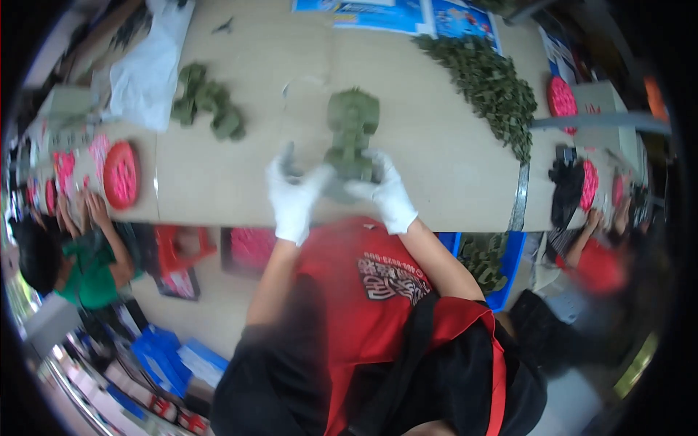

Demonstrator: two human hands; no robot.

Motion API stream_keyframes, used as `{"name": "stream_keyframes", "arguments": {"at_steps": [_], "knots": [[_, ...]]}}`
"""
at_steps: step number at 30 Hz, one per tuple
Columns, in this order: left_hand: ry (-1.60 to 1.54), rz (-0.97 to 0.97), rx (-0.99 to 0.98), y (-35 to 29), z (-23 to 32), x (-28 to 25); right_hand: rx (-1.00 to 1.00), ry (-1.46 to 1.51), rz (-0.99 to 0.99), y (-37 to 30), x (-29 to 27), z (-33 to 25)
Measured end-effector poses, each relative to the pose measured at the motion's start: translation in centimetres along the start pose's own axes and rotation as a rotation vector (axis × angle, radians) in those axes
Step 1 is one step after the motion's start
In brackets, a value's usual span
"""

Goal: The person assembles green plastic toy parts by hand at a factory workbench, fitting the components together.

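Nearest the camera: the wearer's red shirt with a black strap running across it, filling the lower middle of the view. Both forearms rise from there to the table edge.

Left hand, white glove: fingers curled, closed on the lower left side of a green moulded toy piece. One finger sticks up above the rest. Right hand, also white-gloved: wrapped around the lower right side of the same piece, fingers bent inward. Exact finger contact is blurred, but both hands clearly have hold of it.

The green piece stands upright between the hands, at the near edge of the pale table, roughly centre view. Its wider top sits above the gloves; the bottom is hidden behind them.

Around it on the table:
- small heap of green parts, to the left and further back, well apart from the hands
- long dark green pile, far right, running toward the back edge
- white plastic bag, back left
- pink round object, left end of the table
- blue printed sheets, back edge

Another person in a green top sits at lower left, hands near the pink object. A second person in red is at the right, blurred.
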State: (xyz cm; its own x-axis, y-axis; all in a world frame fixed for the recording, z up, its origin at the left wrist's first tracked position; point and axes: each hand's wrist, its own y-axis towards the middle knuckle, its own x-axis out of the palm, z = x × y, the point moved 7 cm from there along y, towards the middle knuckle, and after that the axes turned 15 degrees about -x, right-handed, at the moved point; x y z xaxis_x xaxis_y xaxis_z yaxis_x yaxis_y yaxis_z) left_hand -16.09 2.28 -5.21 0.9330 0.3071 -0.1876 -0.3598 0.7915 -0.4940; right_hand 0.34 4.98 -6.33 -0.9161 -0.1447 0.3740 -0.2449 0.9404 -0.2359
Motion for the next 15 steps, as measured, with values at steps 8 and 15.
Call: {"name": "stream_keyframes", "arguments": {"at_steps": [8,15], "knots": [[0.166,-0.614,-0.085,-1.4,-0.2,11.2,-0.026,-0.175,0.150,-3.5,-9.4,3.3],[-0.402,-0.770,-0.352,0.9,-1.6,6.5,0.284,-0.736,0.060,-0.7,-17.7,3.5]]}}
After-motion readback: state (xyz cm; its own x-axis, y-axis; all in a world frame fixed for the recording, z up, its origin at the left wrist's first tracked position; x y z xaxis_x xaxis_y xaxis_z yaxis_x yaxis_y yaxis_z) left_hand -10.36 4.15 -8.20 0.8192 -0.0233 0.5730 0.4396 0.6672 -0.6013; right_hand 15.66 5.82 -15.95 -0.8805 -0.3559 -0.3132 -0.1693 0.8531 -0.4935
